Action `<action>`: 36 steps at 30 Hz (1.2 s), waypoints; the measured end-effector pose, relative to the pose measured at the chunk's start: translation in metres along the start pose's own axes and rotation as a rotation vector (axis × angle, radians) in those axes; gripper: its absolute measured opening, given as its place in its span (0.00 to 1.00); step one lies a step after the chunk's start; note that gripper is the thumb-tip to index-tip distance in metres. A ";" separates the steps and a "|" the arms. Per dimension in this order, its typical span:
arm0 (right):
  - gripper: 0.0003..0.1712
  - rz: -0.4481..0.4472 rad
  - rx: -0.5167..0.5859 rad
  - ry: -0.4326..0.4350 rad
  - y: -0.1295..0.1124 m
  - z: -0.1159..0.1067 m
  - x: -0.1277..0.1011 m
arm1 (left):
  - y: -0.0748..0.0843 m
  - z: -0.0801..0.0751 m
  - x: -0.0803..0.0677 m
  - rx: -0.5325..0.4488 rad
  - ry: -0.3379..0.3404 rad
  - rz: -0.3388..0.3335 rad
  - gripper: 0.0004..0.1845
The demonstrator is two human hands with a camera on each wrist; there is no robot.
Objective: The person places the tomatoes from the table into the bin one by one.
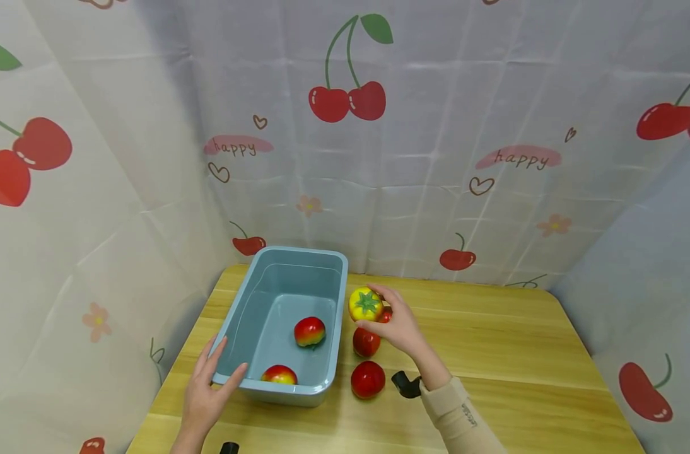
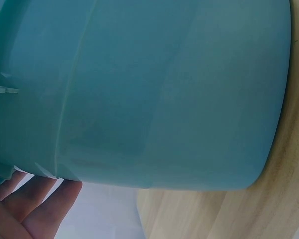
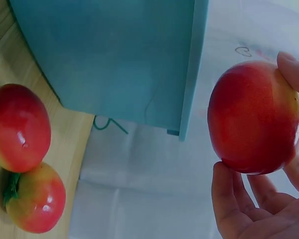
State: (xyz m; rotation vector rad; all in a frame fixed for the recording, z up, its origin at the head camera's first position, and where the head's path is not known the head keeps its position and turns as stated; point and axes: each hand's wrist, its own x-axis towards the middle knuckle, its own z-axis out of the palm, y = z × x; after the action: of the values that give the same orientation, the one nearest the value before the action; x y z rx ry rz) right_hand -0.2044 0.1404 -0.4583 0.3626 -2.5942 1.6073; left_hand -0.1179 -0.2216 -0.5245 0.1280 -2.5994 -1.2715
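Observation:
In my right hand (image 1: 398, 321) I hold a toy tomato (image 1: 366, 304), yellow around its green star-shaped leaf top and red underneath, between thumb and fingers. It is raised beside the right wall of a blue-grey plastic bin (image 1: 291, 394); the right wrist view shows the tomato (image 3: 256, 119) above rim height. My left hand (image 1: 205, 394) rests at the bin's near left corner with spread, fairly straight fingers. From the left wrist, its fingers (image 2: 52, 209) show along the outer side wall. Inside the bin lie two red-yellow toy fruits, one mid-floor (image 1: 309, 331), another by the near wall (image 1: 279, 374).
Right of the bin, red toy fruits stand in a row on the wooden table (image 1: 492, 378): a near one (image 1: 368, 379), a middle one (image 1: 366, 342) and one partly behind my hand (image 1: 386, 314). A cherry-printed curtain (image 1: 413, 157) closes off the back and sides.

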 end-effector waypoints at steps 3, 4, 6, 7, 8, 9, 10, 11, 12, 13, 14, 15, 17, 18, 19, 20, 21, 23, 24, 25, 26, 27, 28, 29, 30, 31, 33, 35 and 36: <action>0.42 -0.016 0.008 0.000 -0.004 0.004 0.002 | 0.000 0.000 0.000 0.002 0.000 0.000 0.38; 0.41 -0.021 0.010 -0.001 -0.005 0.005 0.002 | 0.000 0.000 0.000 0.003 0.000 0.001 0.38; 0.41 -0.029 0.016 -0.005 -0.008 0.008 0.003 | 0.000 0.000 0.000 0.004 0.000 0.000 0.38; 0.41 -0.036 0.020 -0.007 -0.009 0.009 0.003 | 0.000 0.000 0.000 0.005 0.000 -0.001 0.38; 0.41 -0.040 0.023 -0.009 -0.010 0.010 0.003 | 0.000 0.000 0.000 0.005 -0.001 -0.001 0.38; 0.41 -0.046 0.026 -0.012 -0.010 0.011 0.004 | -0.001 0.000 0.000 0.005 -0.001 -0.002 0.38; 0.41 -0.050 0.029 -0.016 -0.011 0.012 0.004 | -0.001 0.000 0.000 0.006 0.000 -0.002 0.38; 0.42 -0.057 0.031 -0.020 -0.012 0.013 0.004 | -0.001 0.000 0.000 0.007 0.002 -0.001 0.38; 0.42 -0.063 0.031 -0.023 -0.012 0.015 0.005 | -0.001 0.000 0.000 0.007 0.003 -0.001 0.38; 0.42 -0.068 0.033 -0.027 -0.013 0.016 0.005 | -0.001 0.000 0.000 0.008 0.004 0.000 0.38; 0.42 -0.071 0.031 -0.031 -0.013 0.017 0.006 | -0.001 0.000 0.000 0.007 0.005 0.001 0.38; 0.42 -0.073 0.029 -0.035 -0.014 0.018 0.006 | -0.001 0.000 0.000 0.007 0.006 0.003 0.38; 0.42 -0.080 0.027 -0.040 -0.015 0.020 0.007 | -0.001 0.000 0.000 0.004 0.007 0.004 0.38; 0.42 -0.081 0.028 -0.044 -0.015 0.021 0.007 | -0.002 0.000 0.000 0.004 0.007 0.004 0.38; 0.42 -0.086 0.032 -0.046 -0.016 0.022 0.007 | -0.002 0.000 0.000 0.004 0.007 0.004 0.38; 0.42 -0.089 0.035 -0.049 -0.016 0.024 0.008 | -0.002 0.000 0.000 0.003 0.007 0.003 0.38; 0.42 -0.093 0.038 -0.050 -0.016 0.025 0.008 | -0.002 0.000 0.000 0.004 0.007 0.001 0.38; 0.41 -0.101 0.038 -0.051 -0.017 0.027 0.008 | -0.003 0.000 0.001 0.003 0.005 -0.001 0.38; 0.41 -0.104 0.035 -0.052 -0.017 0.028 0.008 | -0.003 0.000 0.001 0.004 0.004 -0.003 0.38; 0.41 -0.110 0.030 -0.053 -0.018 0.029 0.008 | -0.003 0.000 0.001 0.004 0.003 -0.004 0.38; 0.41 -0.112 0.024 -0.054 -0.019 0.030 0.008 | -0.003 0.001 0.001 0.004 0.003 -0.005 0.38; 0.41 -0.114 0.021 -0.056 -0.020 0.031 0.008 | -0.002 0.001 0.001 0.005 0.002 -0.007 0.38; 0.41 -0.111 0.017 -0.060 -0.021 0.032 0.008 | -0.002 0.001 0.001 0.005 0.000 -0.009 0.38; 0.41 -0.108 0.014 -0.064 -0.022 0.033 0.007 | -0.002 0.001 0.001 0.005 0.001 -0.011 0.38; 0.40 -0.105 0.015 -0.069 -0.023 0.034 0.007 | -0.002 0.001 0.001 0.006 0.000 -0.012 0.38; 0.40 -0.098 0.015 -0.073 -0.024 0.035 0.007 | -0.002 0.001 0.001 0.007 0.000 -0.011 0.38; 0.40 -0.087 0.021 -0.082 -0.027 0.036 0.007 | -0.002 0.000 0.001 0.008 0.000 -0.014 0.38; 0.40 -0.084 0.027 -0.090 -0.029 0.038 0.007 | -0.002 0.001 0.001 0.009 0.002 -0.011 0.38; 0.40 -0.083 0.029 -0.093 -0.030 0.038 0.006 | -0.001 0.001 0.001 0.011 0.002 -0.009 0.38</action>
State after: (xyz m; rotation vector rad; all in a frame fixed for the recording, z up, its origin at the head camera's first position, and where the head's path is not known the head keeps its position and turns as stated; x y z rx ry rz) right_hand -0.2011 0.0925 -0.4486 0.5531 -2.5865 1.6398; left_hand -0.1188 -0.2222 -0.5258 0.1433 -2.6073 -1.2597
